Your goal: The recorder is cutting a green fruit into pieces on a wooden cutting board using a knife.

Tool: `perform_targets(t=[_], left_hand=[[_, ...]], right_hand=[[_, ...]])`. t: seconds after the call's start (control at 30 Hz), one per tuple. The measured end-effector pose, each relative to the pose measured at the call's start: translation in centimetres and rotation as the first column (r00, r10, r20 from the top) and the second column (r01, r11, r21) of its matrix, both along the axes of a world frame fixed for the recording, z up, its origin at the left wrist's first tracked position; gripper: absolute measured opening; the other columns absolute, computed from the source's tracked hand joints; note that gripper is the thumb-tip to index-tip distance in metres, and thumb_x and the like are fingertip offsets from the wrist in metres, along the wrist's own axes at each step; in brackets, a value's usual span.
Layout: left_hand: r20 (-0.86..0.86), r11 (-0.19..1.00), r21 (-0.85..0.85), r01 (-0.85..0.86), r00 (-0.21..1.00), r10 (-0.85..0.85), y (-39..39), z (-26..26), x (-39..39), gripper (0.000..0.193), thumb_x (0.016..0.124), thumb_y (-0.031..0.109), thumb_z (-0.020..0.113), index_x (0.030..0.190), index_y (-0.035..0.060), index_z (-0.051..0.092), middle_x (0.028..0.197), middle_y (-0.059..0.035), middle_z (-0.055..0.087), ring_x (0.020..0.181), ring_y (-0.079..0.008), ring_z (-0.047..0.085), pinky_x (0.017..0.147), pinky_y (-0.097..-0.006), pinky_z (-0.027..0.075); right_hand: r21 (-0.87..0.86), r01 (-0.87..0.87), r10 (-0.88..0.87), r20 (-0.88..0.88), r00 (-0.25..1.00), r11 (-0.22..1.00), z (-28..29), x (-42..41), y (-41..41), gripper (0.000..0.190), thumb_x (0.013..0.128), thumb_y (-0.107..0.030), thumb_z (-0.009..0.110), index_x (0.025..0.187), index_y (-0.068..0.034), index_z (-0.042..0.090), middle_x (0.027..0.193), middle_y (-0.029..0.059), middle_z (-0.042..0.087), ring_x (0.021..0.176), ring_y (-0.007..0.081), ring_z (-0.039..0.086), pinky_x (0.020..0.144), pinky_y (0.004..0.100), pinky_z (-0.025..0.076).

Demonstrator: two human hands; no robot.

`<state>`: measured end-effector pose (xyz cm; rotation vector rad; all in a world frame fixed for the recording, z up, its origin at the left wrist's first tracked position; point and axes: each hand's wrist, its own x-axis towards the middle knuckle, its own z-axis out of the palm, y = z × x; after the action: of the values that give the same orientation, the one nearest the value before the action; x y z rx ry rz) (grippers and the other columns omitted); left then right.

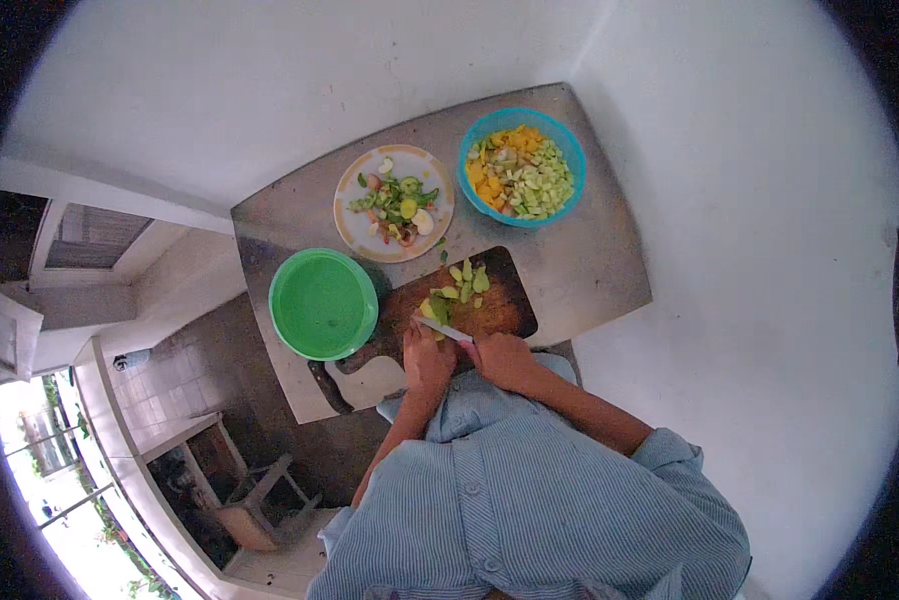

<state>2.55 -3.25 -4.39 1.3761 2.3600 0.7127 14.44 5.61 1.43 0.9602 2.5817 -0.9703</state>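
My right hand (pixel 502 360) is closed on the pink handle of a kitchen knife (pixel 443 328), whose blade points left over a dark wooden cutting board (pixel 506 300). Beside the blade tip, my left hand (pixel 428 356) rests at the board's near edge, its fingers by a green vegetable piece (pixel 440 307); whether they grip it is hard to tell. Cut pale green pieces (pixel 466 281) lie farther up the board. Behind it stand a white plate (pixel 352 221) with peelings and scraps, and a blue bowl (pixel 464 180) of diced green and orange-yellow pieces.
A green bowl (pixel 323 304) of what looks like liquid stands left of the board on the table (pixel 599 277). The board's curved dark handle (pixel 329 388) reaches the near left edge. White walls (pixel 734 225) border the table behind and at right. A chair (pixel 258 517) is on the floor at lower left.
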Motion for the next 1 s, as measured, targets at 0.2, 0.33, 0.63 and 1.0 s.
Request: perform_targets(t=[0.2,0.33,0.63,1.0], left_hand=[[0.062,0.997,-0.041,-0.067,0.996,0.069,0.4,1.6,-0.3,0.044,0.065,0.010,0.057,0.099,-0.0138,0.041,0.091,-0.0285,0.051,0.087,-0.0416,0.049,0.079,-0.0431,0.039],[0.147,0.997,-0.077,-0.026,0.988,0.037,0.0,2.2,-0.2,0.044,0.065,0.010,0.056,0.100,-0.0123,0.041,0.089,-0.0293,0.051,0.084,-0.0428,0.049,0.076,-0.0442,0.040],[0.057,0.984,-0.173,0.033,0.998,-0.023,-0.4,3.1,0.1,0.058,0.064,0.015,0.058,0.109,-0.0148,0.037,0.094,-0.0293,0.051,0.086,-0.0398,0.050,0.077,-0.0412,0.041],[0.063,0.979,-0.185,0.090,0.995,-0.080,0.2,3.0,0.0,0.061,0.060,0.014,0.059,0.109,-0.0164,0.037,0.091,-0.0271,0.051,0.084,-0.0375,0.051,0.076,-0.0391,0.043]], right_hand=[[0.053,-0.048,0.053,-0.110,0.992,0.997,-1.7,-2.7,1.3,0.047,0.088,-0.035,0.033,0.073,0.001,0.058,0.062,0.0204,0.057,0.059,0.0368,0.057,0.055,0.0470,0.046],[0.043,-0.038,0.044,-0.136,0.990,0.998,-0.9,-2.2,1.3,0.049,0.088,-0.036,0.030,0.073,0.002,0.058,0.066,0.0220,0.057,0.061,0.0389,0.057,0.056,0.0484,0.045],[-0.149,-0.038,0.051,0.079,0.996,0.988,0.5,1.7,1.4,0.050,0.089,-0.036,0.028,0.074,0.002,0.057,0.067,0.0232,0.057,0.064,0.0391,0.057,0.060,0.0492,0.045],[0.079,-0.087,0.103,-0.226,0.969,0.993,-0.9,-2.1,2.4,0.051,0.089,-0.037,0.030,0.072,0.001,0.059,0.066,0.0208,0.058,0.063,0.0375,0.057,0.058,0.0468,0.047]])
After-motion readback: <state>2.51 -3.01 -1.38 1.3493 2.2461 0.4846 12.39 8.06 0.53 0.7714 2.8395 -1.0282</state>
